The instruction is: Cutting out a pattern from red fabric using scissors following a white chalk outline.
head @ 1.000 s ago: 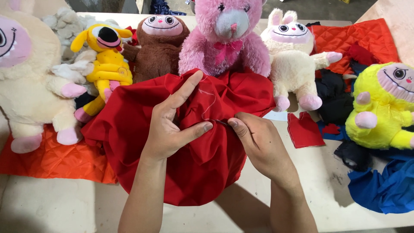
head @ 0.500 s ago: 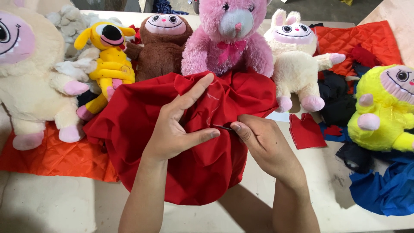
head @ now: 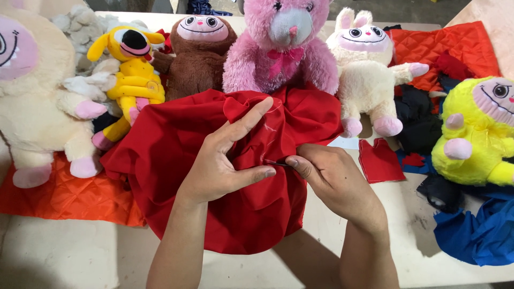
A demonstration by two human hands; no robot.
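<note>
Red cloth (head: 214, 176): a bunched, rounded bundle is spread on the pale table (head: 64, 251), its upper edge pressed against the pink plush bear (head: 284, 48).
Left hand (head: 222, 163): laid flat on the cloth with fingers spread; the thumb is pressed down beside the needle, so the fabric is pinned rather than gripped.
Right hand (head: 334, 179): thumb and forefinger are pinched together on a thin dark needle (head: 276, 163), whose tip is buried in a fold of the cloth.
Thread (head: 273, 120): a fine pale strand is seen trailing up over the cloth from the stitching spot.
Change: compared with 0.5 s and 1 s earlier, the left forefinger is lowered and the right hand is brought closer, so the 2 hands now nearly touch at the needle.
Reading: the needle appears to be freshly set into the fabric; a stitch is judged to be in hand, not finished.
Surroundings: 1 brown plush (head: 201, 53), 1 yellow dog-like toy (head: 131, 80), 1 white rabbit plush (head: 367, 75) and 1 yellow plush (head: 479, 134) are ranged behind and beside the cloth.
Scraps: a small red piece (head: 380, 160) lies just right of the right hand; blue fabric (head: 482, 230) is heaped at the table's right edge.
</note>
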